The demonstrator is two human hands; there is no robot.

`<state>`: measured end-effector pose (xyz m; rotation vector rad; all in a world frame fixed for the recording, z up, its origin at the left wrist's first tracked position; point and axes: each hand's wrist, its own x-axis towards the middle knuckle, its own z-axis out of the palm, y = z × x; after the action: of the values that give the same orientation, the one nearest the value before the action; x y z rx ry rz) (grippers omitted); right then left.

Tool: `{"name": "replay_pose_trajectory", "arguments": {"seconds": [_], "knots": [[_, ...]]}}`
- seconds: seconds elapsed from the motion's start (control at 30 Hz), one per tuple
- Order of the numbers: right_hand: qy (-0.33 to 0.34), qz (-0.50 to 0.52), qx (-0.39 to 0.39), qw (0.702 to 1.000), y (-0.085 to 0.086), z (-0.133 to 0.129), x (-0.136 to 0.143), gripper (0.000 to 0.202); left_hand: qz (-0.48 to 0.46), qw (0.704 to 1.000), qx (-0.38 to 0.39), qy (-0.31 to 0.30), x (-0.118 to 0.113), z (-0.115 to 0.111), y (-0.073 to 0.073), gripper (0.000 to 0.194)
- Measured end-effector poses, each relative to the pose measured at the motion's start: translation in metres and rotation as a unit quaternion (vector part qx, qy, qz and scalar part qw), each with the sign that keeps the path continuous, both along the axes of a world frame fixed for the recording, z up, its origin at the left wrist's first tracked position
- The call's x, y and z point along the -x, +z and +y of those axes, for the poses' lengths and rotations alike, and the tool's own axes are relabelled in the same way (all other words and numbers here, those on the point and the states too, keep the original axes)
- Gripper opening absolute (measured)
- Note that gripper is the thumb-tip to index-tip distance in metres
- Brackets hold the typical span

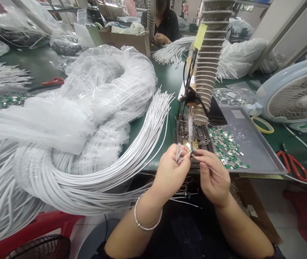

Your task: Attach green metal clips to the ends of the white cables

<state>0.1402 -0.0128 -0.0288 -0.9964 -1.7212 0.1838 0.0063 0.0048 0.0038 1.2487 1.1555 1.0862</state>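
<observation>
My left hand (169,174) is closed around a few white cables (178,154) whose ends stick up between the fingers. At its fingertips is a small metal connector with a green board (188,145), just below the tip of the upright soldering iron (191,124). My right hand (215,178) pinches a thin solder wire (218,174) close to that connector. The two hands' fingertips nearly meet, and the exact contact between wire, connector and iron is too small to make out.
A large bundle of white cables (96,183) and plastic bagging (110,79) fill the left. On the right are a metal tray (261,151) with loose connectors (226,147), red-handled scissors (293,165), a tape roll (262,125) and a fan (299,97). A ribbed duct (210,64) hangs behind the iron. Another person (166,25) sits opposite.
</observation>
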Motion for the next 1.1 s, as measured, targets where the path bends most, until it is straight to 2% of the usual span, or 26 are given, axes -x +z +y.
{"name": "replay_pose_trajectory", "arguments": {"seconds": [0.57, 0.9, 1.1], "knots": [[0.008, 0.002, -0.005, 1.0, 0.003, -0.002, 0.0, 0.024, -0.005, 1.0, -0.004, 0.005, 0.001, -0.001, 0.004, 0.01], [0.017, 0.001, -0.001, 1.0, 0.003, -0.002, -0.001, 0.027, -0.006, 1.0, -0.011, 0.006, 0.0, -0.002, 0.001, 0.01], [0.01, -0.011, -0.003, 1.0, 0.001, -0.004, -0.002, 0.023, -0.012, 1.0, -0.006, -0.003, 0.0, -0.005, -0.007, 0.01]]}}
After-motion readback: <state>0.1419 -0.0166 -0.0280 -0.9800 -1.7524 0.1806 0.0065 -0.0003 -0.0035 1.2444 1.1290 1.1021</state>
